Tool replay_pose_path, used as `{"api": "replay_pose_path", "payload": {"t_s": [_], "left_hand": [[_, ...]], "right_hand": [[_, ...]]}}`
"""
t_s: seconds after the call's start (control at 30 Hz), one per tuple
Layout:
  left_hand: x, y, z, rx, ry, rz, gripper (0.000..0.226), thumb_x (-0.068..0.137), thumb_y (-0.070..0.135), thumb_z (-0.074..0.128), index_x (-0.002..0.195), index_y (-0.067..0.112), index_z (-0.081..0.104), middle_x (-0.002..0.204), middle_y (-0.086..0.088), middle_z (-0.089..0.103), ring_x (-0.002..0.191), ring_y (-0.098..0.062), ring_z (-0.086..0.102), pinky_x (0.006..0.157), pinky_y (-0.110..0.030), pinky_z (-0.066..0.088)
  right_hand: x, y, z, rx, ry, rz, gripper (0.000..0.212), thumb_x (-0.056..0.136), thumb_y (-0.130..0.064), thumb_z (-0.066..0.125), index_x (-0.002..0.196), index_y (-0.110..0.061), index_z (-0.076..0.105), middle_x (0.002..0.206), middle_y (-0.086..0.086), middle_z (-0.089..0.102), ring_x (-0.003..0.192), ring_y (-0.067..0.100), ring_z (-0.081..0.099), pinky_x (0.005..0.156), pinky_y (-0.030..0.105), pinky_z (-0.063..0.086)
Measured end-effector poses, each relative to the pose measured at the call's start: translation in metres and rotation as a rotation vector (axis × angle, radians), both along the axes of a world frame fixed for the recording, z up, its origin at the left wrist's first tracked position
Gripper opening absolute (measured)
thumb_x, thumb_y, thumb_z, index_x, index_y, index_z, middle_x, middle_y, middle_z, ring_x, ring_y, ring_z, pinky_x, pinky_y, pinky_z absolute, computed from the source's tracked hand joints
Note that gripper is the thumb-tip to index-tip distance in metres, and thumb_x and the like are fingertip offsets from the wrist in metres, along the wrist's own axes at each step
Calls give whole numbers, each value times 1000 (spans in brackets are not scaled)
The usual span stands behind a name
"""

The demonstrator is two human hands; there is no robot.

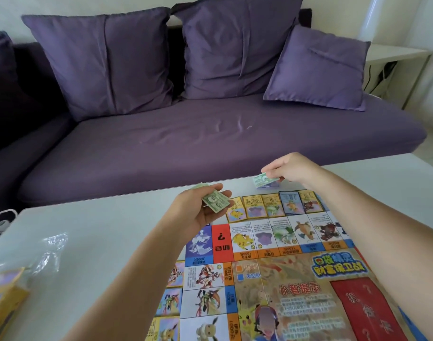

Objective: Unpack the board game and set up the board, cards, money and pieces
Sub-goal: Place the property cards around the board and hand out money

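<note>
My left hand [203,212] lies palm up over the far left corner of the colourful printed paper game board [272,279]. Its fingers curl round a small stack of green paper banknotes [215,202], with the thumb above the stack. My right hand [288,169] reaches to the far edge of the white table [99,230] and pinches a single green banknote [262,179] between thumb and fingers. This note is low over a small pile there; I cannot tell whether the two touch. The board lies flat on the table, its printing upside down to me. A row of yellow- and blue-framed character cards [267,205] runs just beyond its far edge. At the left are a yellow cardboard box [3,299] and a crumpled clear plastic bag [51,247]. Behind the table stands a purple fabric sofa [185,139] bearing purple cushions [104,60].
</note>
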State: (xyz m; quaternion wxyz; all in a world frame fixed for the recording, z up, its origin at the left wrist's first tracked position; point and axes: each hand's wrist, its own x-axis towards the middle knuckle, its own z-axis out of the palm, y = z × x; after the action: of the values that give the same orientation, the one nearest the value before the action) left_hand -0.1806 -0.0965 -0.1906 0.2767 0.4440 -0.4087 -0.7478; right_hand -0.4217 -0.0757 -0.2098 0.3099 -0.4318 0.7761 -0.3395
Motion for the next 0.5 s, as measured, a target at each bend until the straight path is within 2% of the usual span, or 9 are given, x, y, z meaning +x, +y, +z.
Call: {"api": "replay_pose_path", "payload": {"t_s": [0.13, 0.2, 0.33, 0.5], "left_hand": [[-2, -3, -5, 7, 12, -16, 20, 99, 10, 45, 100, 4, 64, 83, -10, 74, 69, -21, 72, 52, -24, 56], [-2, -4, -7, 13, 16, -18, 20, 99, 11, 45, 100, 4, 64, 85, -10, 74, 69, -22, 72, 51, -24, 56], [0, -5, -9, 22, 23, -12, 21, 99, 11, 44, 101, 4, 64, 87, -11, 74, 70, -22, 72, 51, -24, 56], [6, -5, -10, 20, 31, -9, 21, 99, 11, 44, 100, 4, 64, 84, -10, 74, 69, -21, 72, 52, -24, 57]], "right_hand": [[-6, -4, -13, 28, 51, -42, 16, 83, -13, 72, 98, -17, 76, 102, 2, 71, 97, 15, 63, 87, 26, 44], [-6, -5, -17, 35, 83, -61, 15, 82, -13, 73, 97, -17, 76, 101, 2, 71, 92, 15, 63, 82, 25, 45], [-1, -8, -18, 48, 180, -76, 10, 82, -16, 74, 91, -18, 76, 92, 1, 70, 76, 14, 60, 62, 22, 42], [3, -9, -17, 71, 266, -91, 12, 80, -18, 76, 91, -19, 75, 95, 2, 68, 78, 15, 59, 59, 23, 40]]}}
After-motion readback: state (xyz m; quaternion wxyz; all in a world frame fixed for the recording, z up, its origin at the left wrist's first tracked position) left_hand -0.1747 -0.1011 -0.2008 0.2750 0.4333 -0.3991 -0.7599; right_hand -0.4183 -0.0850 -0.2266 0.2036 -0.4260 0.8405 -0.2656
